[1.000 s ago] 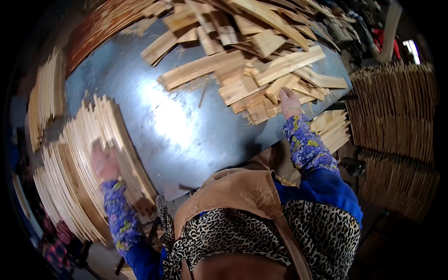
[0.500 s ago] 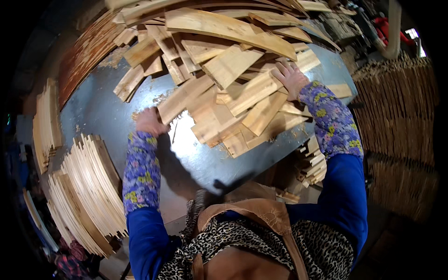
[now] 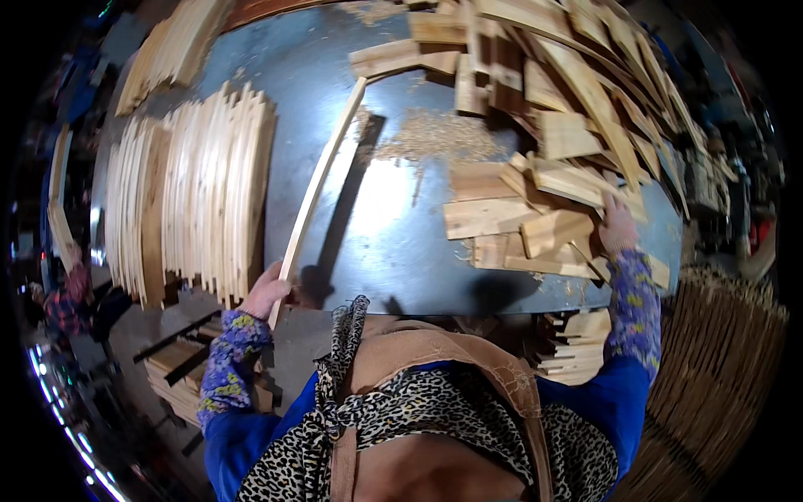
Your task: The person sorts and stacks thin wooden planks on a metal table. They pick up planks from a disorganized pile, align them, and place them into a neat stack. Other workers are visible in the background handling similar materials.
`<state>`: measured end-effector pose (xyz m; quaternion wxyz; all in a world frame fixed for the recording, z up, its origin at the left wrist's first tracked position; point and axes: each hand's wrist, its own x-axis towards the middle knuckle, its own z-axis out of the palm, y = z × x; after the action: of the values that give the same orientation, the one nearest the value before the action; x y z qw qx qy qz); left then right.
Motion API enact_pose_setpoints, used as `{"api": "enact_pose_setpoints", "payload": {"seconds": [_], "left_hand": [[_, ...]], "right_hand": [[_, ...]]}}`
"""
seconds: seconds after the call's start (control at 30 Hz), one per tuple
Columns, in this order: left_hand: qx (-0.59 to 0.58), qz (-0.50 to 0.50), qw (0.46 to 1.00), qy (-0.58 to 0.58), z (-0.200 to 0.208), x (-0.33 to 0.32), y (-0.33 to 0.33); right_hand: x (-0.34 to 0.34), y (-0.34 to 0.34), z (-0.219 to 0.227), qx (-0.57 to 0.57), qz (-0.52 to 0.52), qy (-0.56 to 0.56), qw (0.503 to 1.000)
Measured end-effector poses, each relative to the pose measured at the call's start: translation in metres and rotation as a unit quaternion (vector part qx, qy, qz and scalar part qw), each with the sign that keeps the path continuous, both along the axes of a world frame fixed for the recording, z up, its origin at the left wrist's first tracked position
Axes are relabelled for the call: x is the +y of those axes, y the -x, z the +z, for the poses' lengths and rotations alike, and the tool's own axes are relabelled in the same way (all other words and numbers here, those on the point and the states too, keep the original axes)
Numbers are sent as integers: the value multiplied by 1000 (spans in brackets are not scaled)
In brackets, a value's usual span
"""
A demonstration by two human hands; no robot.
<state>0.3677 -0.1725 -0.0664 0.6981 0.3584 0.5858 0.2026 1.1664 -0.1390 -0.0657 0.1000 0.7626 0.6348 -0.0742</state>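
Note:
In my left hand (image 3: 268, 291), closed near its lower end, is a long narrow wooden board (image 3: 320, 177), standing on edge. It slants up and away over the metal tabletop (image 3: 385, 289), casting a dark shadow to its right. My right hand (image 3: 619, 227) is at the near right of a loose heap of planks, fingers apart and touching the end of a pale plank (image 3: 577, 181). Shorter planks, such as a knotty one (image 3: 556, 233), lie flat beside that hand. What is under its fingertips is partly hidden.
Left of the held board stands a tight row of boards on edge (image 3: 213, 184), with another stack (image 3: 171, 50) behind. Wood shavings (image 3: 439, 134) cover mid-table. Brown slats (image 3: 711, 360) are piled at right. Another person in a plaid sleeve (image 3: 71, 309) is at far left.
My view has swung left. The left hand, earlier at the end of a plank by the heap, now holds a long board at the near left. My right hand stays at the heap.

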Motion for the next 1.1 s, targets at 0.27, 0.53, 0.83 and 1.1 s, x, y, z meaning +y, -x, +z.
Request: {"api": "enact_pose_setpoints", "payload": {"seconds": [0.27,0.53,0.83,1.1], "left_hand": [[-410,183,872,197,-56,18,-4],[-358,119,918,123,-129,31,-79],[-371,112,922,0,-71,62,-111],[604,-165,774,96,-68,3,13]], "right_hand": [[-59,164,83,-5,-21,-39,999],[-79,339,139,291,-254,-90,918],[-2,518,-25,564,-176,-137,795],[-46,340,-33,63,-121,-20,990]]}}
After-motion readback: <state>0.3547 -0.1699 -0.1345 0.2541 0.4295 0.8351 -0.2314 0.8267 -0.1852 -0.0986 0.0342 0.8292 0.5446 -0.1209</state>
